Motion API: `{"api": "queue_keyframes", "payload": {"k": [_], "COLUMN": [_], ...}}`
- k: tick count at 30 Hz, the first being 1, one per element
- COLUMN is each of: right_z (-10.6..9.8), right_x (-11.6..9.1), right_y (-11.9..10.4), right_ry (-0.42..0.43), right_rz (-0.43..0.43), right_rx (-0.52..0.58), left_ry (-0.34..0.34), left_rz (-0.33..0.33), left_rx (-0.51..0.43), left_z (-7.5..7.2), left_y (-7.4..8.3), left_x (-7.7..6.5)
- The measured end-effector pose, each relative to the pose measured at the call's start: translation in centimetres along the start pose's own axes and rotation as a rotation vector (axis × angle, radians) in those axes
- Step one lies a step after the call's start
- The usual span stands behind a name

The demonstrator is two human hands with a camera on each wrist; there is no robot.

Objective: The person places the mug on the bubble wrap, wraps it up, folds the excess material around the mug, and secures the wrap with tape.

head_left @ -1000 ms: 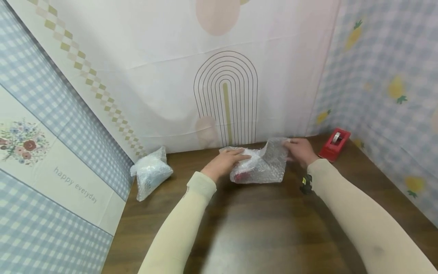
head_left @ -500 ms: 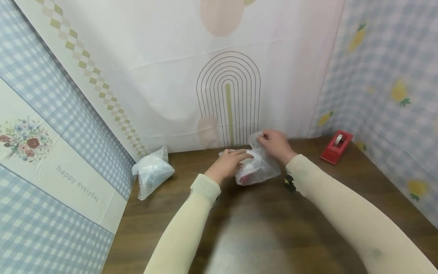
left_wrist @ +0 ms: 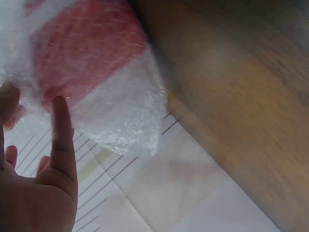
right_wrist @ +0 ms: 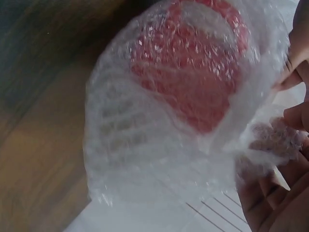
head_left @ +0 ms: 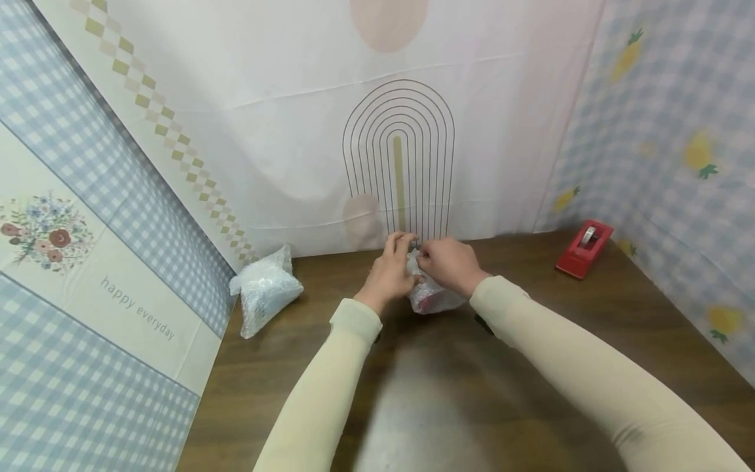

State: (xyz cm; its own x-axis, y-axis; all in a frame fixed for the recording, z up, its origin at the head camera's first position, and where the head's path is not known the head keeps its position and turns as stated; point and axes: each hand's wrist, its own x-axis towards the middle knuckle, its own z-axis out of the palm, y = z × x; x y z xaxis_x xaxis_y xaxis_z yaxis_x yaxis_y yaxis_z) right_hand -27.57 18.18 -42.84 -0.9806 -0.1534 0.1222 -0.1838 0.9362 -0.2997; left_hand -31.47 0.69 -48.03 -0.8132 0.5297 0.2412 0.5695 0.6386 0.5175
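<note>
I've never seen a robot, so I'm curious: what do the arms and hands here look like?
They're a person's. The left sleeve and right sleeve are long, plain and pale cream, with cuffs at the wrists. The left hand and right hand wear no gloves. Something small and dark shows below the right wrist, unclear what.

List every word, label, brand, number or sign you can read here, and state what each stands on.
"happy everyday": on the white panel of the checked cloth at left.
Nothing else can be read: no lettering can be made out on the red tape dispenser, the bubble-wrapped red item between the hands, or the other wrapped bundle.
</note>
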Motion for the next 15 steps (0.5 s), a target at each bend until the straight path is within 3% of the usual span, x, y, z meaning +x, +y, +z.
{"api": "queue_keyframes", "payload": {"k": [5, 8, 11, 15], "right_z": [0.9, 1.0, 0.5, -0.4], "right_x": [-0.4, -0.4, -0.2, 0.0], "right_y": [0.0, 0.6, 1.6, 2.8], "right_ry": [0.003, -0.059, -0.15, -0.16], "right_rz": [-0.016, -0.079, -0.113, -0.034], "right_rx": [0.017, 0.063, 0.18, 0.317], "left_ry": [0.004, 0.024, 0.056, 0.061], "left_rz": [0.041, 0.088, 0.111, 0.075], "left_rx": [0.008, 0.042, 0.06, 0.023], "left_z": [0.2, 0.4, 0.4, 0.5], "left_y": [-0.6, -0.9, -1.1, -1.4], "left_x": [0.0, 0.0, -0.2, -0.4]}}
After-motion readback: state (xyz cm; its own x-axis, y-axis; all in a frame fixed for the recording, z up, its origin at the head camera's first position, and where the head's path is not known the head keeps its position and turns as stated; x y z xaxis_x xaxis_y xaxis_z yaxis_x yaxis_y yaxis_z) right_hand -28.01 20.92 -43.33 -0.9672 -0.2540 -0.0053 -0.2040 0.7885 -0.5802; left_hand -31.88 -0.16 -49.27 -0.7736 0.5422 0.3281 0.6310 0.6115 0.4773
